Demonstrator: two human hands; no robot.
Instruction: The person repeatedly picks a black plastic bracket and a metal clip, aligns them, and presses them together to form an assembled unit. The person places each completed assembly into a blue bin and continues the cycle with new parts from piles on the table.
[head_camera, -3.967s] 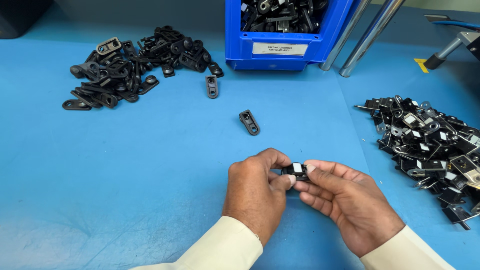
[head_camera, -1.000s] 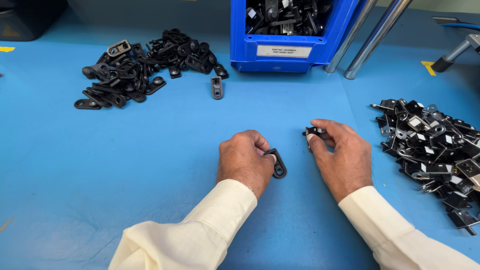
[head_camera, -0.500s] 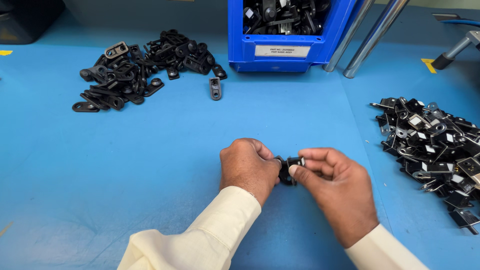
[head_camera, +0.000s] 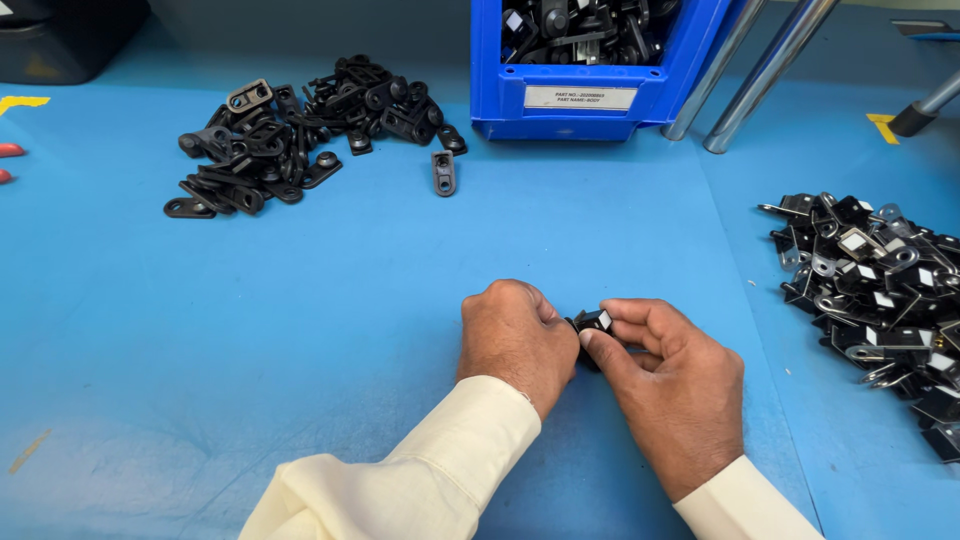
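My left hand (head_camera: 512, 335) and my right hand (head_camera: 668, 378) meet low over the blue table (head_camera: 300, 330), both gripping a small black part (head_camera: 590, 323) with a white square on it. The part sits between my fingertips and is mostly hidden by them. A heap of black flat brackets (head_camera: 290, 130) lies at the far left. A second heap of black and metal parts with white squares (head_camera: 880, 290) lies at the right edge.
A blue bin (head_camera: 590, 95) with black parts stands at the back centre. One loose black bracket (head_camera: 444, 172) lies in front of it. Two metal tubes (head_camera: 760, 70) slant at the back right. A dark box (head_camera: 60, 40) sits at the far left corner.
One second ago my hands were apart, the left on a bracket and the right on a small part. They have since come together and now press the pieces against each other.
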